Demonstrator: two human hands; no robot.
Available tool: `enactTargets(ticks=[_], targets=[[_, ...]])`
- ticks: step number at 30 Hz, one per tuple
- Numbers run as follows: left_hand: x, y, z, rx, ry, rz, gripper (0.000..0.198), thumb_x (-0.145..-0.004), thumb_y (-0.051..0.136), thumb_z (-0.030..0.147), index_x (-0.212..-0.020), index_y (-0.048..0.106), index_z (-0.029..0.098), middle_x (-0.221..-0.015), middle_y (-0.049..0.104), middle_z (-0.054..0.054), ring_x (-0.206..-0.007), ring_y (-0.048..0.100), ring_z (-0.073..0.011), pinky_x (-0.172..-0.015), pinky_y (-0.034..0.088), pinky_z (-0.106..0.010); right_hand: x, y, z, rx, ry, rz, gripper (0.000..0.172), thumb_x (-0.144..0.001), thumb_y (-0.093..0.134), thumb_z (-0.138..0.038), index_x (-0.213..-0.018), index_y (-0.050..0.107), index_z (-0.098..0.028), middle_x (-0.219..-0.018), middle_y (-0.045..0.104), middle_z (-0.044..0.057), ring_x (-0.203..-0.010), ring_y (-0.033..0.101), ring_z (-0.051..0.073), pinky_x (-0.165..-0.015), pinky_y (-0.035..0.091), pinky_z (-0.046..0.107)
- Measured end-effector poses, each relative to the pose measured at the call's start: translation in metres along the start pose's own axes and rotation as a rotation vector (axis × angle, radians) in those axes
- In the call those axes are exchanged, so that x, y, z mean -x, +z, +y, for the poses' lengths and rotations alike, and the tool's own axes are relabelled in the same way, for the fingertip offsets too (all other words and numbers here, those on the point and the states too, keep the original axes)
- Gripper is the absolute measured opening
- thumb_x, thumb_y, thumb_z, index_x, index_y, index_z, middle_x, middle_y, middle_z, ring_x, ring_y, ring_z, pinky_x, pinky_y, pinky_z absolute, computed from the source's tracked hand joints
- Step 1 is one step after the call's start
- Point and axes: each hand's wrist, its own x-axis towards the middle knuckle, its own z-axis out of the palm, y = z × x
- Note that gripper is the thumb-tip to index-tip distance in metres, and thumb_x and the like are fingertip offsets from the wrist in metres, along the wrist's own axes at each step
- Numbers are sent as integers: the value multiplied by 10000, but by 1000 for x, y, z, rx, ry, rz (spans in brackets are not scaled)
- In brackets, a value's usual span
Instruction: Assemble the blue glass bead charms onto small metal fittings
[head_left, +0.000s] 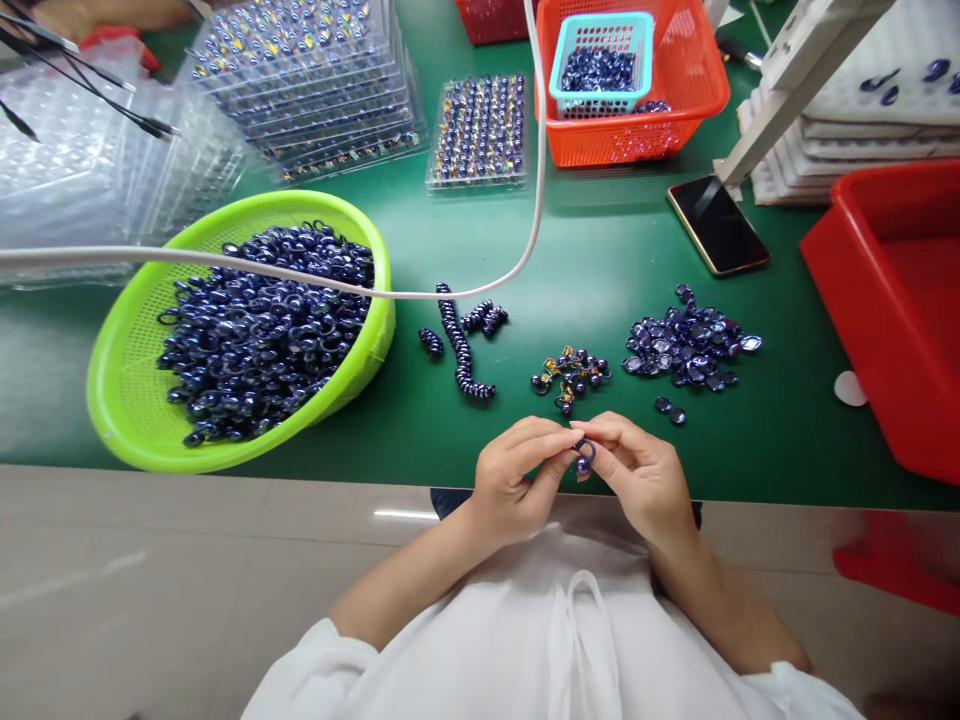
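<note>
Between the fingertips of both hands is a small dark blue ring-shaped piece [585, 457] with a shiny ball on it. My left hand [523, 470] pinches it from the left, and my right hand [636, 470] pinches its other side. Whether a second small part sits between the fingers I cannot make out. Just beyond the hands lies a small pile of ring pieces with amber parts [570, 376]. To the right is a pile of flat, shiny dark blue discs [686, 345]. On the left, a row of dark rings [459, 345] lies on the green table [592, 235].
A lime green basket [116, 390] full of dark rings stands at left. A white cable [337, 285] arcs over the table. Behind are stacked clear trays [337, 120], one filled tray [480, 130], an orange basket [600, 150], a phone [718, 225] and, at right, a red bin [862, 300].
</note>
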Motion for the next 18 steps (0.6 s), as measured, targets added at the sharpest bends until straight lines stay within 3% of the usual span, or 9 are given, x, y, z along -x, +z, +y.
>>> enactTargets(ticks=[6, 10, 13, 15, 18], targets=[[-2, -4, -2, -23, -26, -95, 327, -922, 596, 107, -1183, 735, 248, -986, 789, -92, -875, 724, -195, -795, 574, -325, -1, -10, -1, 145, -50, -4, 126, -921, 669, -259, -1013, 753, -238, -869, 643, 14, -676, 646, 108, -575, 576, 220], [-7, -8, 5, -107, -61, -127, 337, -896, 656, 145, -1222, 705, 216, -1023, 780, -110, -911, 715, -215, -829, 557, -339, -4, -16, -8, 388, -153, 17, 115, -919, 651, -206, -998, 726, -243, -916, 697, 18, -736, 681, 127, -646, 583, 237], [-9, -7, 10, -138, -86, -79, 321, -825, 761, 204, -1144, 725, 196, -964, 779, -108, -882, 715, -224, -809, 554, -335, -5, -18, -12, 634, -287, 33, 139, -905, 638, -157, -1005, 695, -235, -916, 733, 17, -711, 686, 127, -670, 582, 245], [-9, -4, 10, -126, -139, -54, 209, -824, 760, 214, -1030, 750, 187, -882, 774, -90, -821, 712, -209, -776, 552, -320, -6, -19, -12, 756, -412, 29, 177, -888, 637, -122, -1022, 673, -232, -900, 739, 18, -703, 690, 133, -680, 581, 254], [-9, 1, 9, -1, -339, -13, 80, -850, 719, 227, -896, 753, 170, -822, 764, -76, -754, 701, -182, -735, 551, -297, -6, -18, -9, 877, -584, 49, 258, -858, 651, -97, -1077, 644, -234, -905, 737, 37, -760, 706, 167, -707, 586, 288]])
